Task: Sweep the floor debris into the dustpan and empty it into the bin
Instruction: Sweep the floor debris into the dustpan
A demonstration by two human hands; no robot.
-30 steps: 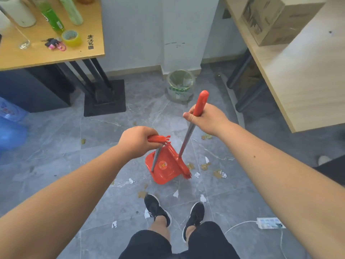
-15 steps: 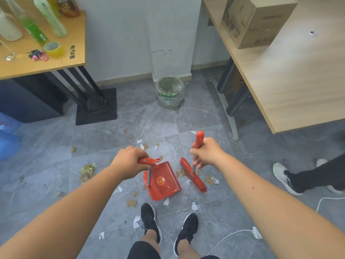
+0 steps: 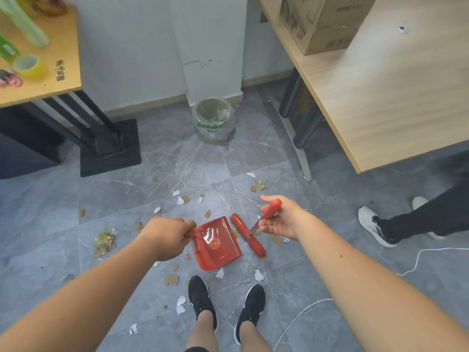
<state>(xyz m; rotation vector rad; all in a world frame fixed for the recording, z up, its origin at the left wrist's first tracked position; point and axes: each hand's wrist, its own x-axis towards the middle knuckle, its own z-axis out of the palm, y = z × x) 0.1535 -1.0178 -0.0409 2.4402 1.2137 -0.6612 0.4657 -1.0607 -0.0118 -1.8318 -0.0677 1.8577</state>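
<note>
Head view, looking down our two arms to a grey tiled floor [image 3: 177, 161]. Our left hand [image 3: 165, 236] grips the handle of a red dustpan [image 3: 218, 246], fingers curled tight round it. The dustpan sits on the floor just ahead of our shoes [image 3: 201, 298]. The head of a red broom [image 3: 247, 236] lies just beside the dustpan's right edge. Our right hand [image 3: 281, 219] is turned palm up, fingers loose and nearly straight, and the broom's handle only rests in the crook of the thumb. Debris [image 3: 104, 243], paper and cardboard scraps, is scattered all round the dustpan, with a bigger heap well to the left. The dustpan looks empty. The bin [image 3: 212, 118], lined with a clear bag, stands well ahead by the wall.

We judge the slack right hold the main risk: the broom could slip or tip over, or a stroke could skid past the scraps. Scraps beside our shoes could be trodden flat or missed. A white cable [image 3: 418, 257] and another person's foot [image 3: 375, 226] lie to the right, where a wide sweep could snag. Light paper may flutter out on the way to the bin.
</note>
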